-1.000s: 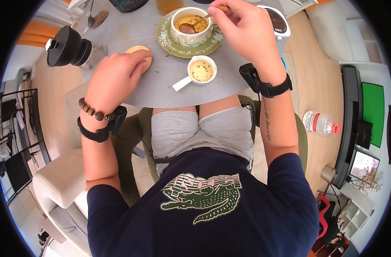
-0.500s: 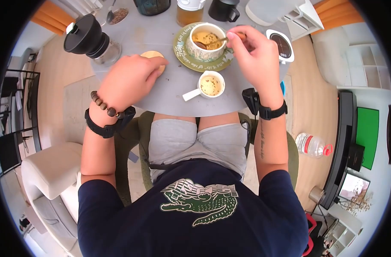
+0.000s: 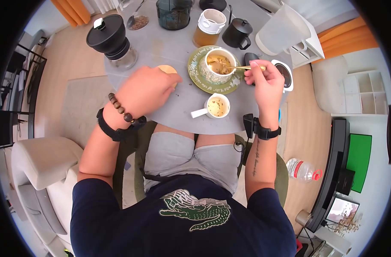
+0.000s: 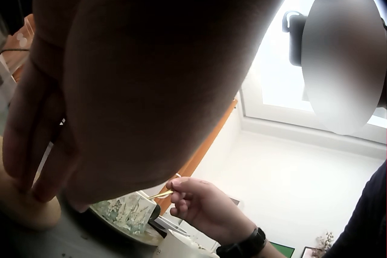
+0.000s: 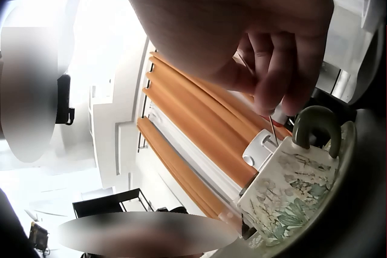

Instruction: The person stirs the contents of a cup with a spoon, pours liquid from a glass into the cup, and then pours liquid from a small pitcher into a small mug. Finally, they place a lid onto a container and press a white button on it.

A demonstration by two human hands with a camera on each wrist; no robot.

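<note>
The right hand (image 3: 266, 83) is pinching the handle of a gold spoon (image 3: 238, 67), its fingers curled together around it, and the bowl of the spoon is dipping into the flowered cup (image 3: 219, 64). The cup is holding a brownish drink and is standing on a green saucer (image 3: 199, 79) near the middle of the grey tabletop (image 3: 178, 100). The left hand (image 3: 146, 92) is lying palm down with its fingers relaxed and resting on a round wooden coaster (image 3: 167, 69), just left of the saucer. A small white pitcher (image 3: 214, 107) is sitting near the table's front edge, between the two hands. A black grinder (image 3: 110, 38), a jar with a white lid (image 3: 208, 26), a black mug (image 3: 239, 33) and a white kettle (image 3: 283, 30) are standing along the far side.
</note>
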